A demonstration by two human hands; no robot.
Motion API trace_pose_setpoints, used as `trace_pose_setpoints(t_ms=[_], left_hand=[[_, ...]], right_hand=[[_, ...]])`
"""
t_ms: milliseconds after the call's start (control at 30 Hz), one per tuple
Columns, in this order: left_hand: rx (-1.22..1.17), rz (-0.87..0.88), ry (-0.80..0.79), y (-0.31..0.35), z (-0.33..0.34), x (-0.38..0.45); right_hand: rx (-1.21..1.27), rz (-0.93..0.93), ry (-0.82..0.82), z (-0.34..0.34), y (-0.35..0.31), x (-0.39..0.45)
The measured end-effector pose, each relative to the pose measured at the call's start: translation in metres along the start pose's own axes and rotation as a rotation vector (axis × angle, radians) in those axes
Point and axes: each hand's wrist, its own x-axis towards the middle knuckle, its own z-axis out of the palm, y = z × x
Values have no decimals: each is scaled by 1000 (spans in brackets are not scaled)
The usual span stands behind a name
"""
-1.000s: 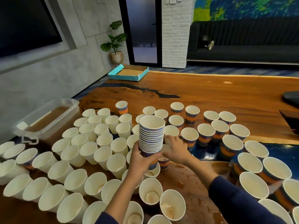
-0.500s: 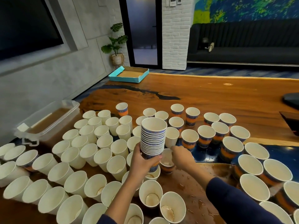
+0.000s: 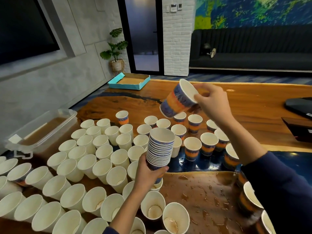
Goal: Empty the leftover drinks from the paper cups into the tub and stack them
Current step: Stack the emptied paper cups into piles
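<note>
My left hand [image 3: 149,173] grips the bottom of a tall stack of nested paper cups [image 3: 160,147] above the middle of the table. High above the far cups, my right hand [image 3: 211,100] pinches the rim of a single blue and orange cup [image 3: 178,100], which is tilted on its side with its mouth toward the right. Several loose paper cups [image 3: 101,152] crowd the table's left and centre. A clear plastic tub [image 3: 43,130] holding brown liquid stands at the left edge.
Brown drops and puddles [image 3: 200,191] wet the wooden table in front of me. More cups [image 3: 248,198] stand at the right under my sleeve. A teal cardboard tray [image 3: 129,81] lies at the far corner. Dark objects [image 3: 300,105] rest at the right edge.
My right hand picked a cup from beside the stack and lifted it up and to the right, tipping it sideways. My left hand keeps holding the stack in about the same place.
</note>
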Motion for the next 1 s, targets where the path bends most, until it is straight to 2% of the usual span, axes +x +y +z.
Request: trace_pose_setpoints(t_ms=[100,200,300,400,500,567,633,733,833,1000], left_hand=[[-9,8,-24,1,3,-1],[-27,33,-29,5,5,-1],[-43,54,-33,7,7,-1],[-75,43,-41,8,8,0],[-112,21,-36,8,8,-1],[-116,19,-35,9,8,-1],[-104,25,-33,9,7,0],[-79,27,-36,10,6,3],[-72,32,-41,11,4,5],[-68,17,-36,5,3,9]], right_hand=[[-8,25,-102,2,-14,-3],[-119,6,-266,4,-15,-9],[-226,-26,-335,5,-14,-12],[-233,-34,-229,6,-1,-4],[-295,65,-121,12,39,7],[-504,131,-233,22,78,8],[-744,165,-452,34,110,4],[-895,214,-634,50,140,-4],[-923,260,-666,64,160,-10],[-980,125,-611,79,169,-25]])
